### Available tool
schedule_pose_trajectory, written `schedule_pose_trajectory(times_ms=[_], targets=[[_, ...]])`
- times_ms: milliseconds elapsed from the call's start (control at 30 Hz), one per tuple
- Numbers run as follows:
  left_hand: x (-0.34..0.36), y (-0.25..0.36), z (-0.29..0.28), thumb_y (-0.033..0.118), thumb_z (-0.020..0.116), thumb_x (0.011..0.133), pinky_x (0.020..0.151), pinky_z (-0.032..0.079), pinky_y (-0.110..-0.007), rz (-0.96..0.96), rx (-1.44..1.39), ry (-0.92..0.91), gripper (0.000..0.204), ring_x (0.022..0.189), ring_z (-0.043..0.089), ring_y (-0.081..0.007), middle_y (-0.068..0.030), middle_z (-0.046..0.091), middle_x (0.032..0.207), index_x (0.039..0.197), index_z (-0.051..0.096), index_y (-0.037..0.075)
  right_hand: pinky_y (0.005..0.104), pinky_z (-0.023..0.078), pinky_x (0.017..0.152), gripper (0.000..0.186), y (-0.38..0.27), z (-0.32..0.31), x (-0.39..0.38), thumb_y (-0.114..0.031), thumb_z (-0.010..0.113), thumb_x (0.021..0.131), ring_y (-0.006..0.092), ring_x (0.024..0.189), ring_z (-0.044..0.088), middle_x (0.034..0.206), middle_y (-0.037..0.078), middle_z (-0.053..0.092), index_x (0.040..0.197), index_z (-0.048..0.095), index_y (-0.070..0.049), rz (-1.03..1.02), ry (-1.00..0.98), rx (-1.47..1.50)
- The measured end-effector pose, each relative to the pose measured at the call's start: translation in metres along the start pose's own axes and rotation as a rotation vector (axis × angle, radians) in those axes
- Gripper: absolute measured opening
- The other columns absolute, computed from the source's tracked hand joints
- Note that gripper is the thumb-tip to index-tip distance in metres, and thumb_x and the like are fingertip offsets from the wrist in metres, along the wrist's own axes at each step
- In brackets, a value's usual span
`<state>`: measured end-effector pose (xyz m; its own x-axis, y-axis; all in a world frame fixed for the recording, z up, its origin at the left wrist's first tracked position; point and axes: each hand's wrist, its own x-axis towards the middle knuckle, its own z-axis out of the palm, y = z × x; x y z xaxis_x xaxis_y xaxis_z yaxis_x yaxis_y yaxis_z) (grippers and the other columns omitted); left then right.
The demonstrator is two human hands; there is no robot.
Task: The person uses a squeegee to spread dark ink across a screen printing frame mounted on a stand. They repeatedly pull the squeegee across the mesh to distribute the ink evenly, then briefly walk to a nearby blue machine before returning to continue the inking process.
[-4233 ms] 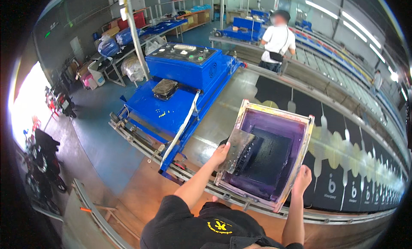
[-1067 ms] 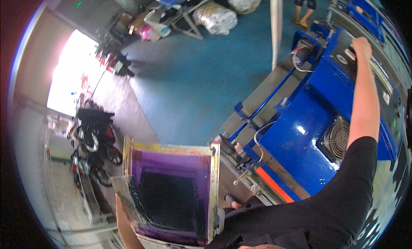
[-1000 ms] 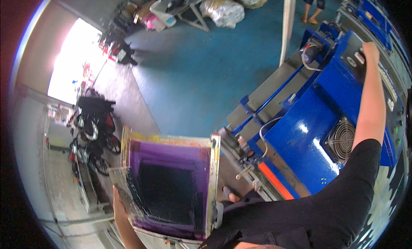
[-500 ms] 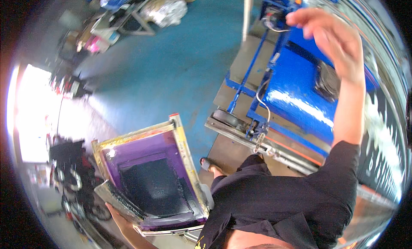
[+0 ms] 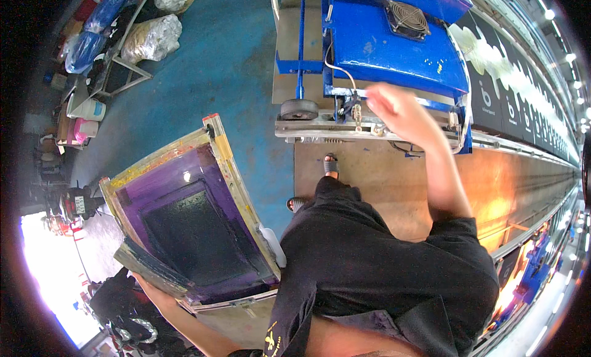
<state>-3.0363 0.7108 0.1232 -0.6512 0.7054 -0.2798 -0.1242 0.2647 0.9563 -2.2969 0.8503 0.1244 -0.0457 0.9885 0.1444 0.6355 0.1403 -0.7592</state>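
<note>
A screen printing frame point(image 5: 228, 166) with purple mesh and a dark ink-covered rectangle leans at my left side. Along its lower left edge lies a long squeegee point(image 5: 151, 268), smeared with dark ink. My left hand point(image 5: 148, 289) grips the frame's edge beside the squeegee, with most of its fingers hidden underneath. My right hand point(image 5: 397, 114) is raised before the near edge of a blue machine point(image 5: 394, 55). Motion smears its fingers, and I make out nothing in them. Whether it touches the machine, I cannot tell.
The blue machine has a round vent, a black wheel point(image 5: 299, 109) and a metal rail point(image 5: 292, 129) along its near side. Dark printed panels point(image 5: 492, 80) run along the right. Wrapped bundles point(image 5: 151, 40) and a white bucket point(image 5: 89, 108) stand far left, a motorcycle point(image 5: 132, 323) lower left.
My view has turned, so the machine sits higher and further left. My right hand has come down from above the machine to its near edge. My left hand still holds the frame.
</note>
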Motion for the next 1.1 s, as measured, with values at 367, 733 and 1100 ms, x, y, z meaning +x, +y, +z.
schedule_pose_trajectory(times_ms=[367,733,1100], targets=[[0.008,-0.023,0.005,0.063,0.042,0.116,0.131,0.034,-0.049,0.012,-0.169,-0.109,0.078,0.155,0.045,-0.0333,-0.0117,0.044,0.172,0.173,0.037,0.01,0.0498,0.061,0.096,0.053,0.149,0.212,-0.023,-0.038,0.067,0.11,0.0354,0.108,0.078,0.131,0.021,0.078,0.151,0.061,-0.005,0.5,-0.181,0.154],[-0.001,-0.036,0.097,0.063,0.044,0.115,0.131,0.033,-0.05,-0.093,-0.109,-0.136,0.079,0.156,0.044,-0.0333,-0.0113,0.043,0.173,0.173,0.037,0.01,0.0396,0.063,0.085,0.031,0.137,0.155,-0.029,-0.033,0.071,0.107,0.021,0.092,0.079,0.102,0.009,0.082,0.12,0.078,-0.005,0.368,-0.599,0.334],[-0.053,-0.053,0.168,0.063,0.046,0.115,0.132,0.032,-0.05,-0.126,-0.16,-0.078,0.079,0.157,0.042,-0.0333,-0.011,0.042,0.175,0.174,0.036,0.011,0.0378,0.061,0.091,0.047,0.199,-0.124,0.188,-0.039,0.076,0.104,0.0224,0.104,0.077,0.115,0.015,0.082,0.134,0.075,-0.003,-0.003,0.464,0.034]])
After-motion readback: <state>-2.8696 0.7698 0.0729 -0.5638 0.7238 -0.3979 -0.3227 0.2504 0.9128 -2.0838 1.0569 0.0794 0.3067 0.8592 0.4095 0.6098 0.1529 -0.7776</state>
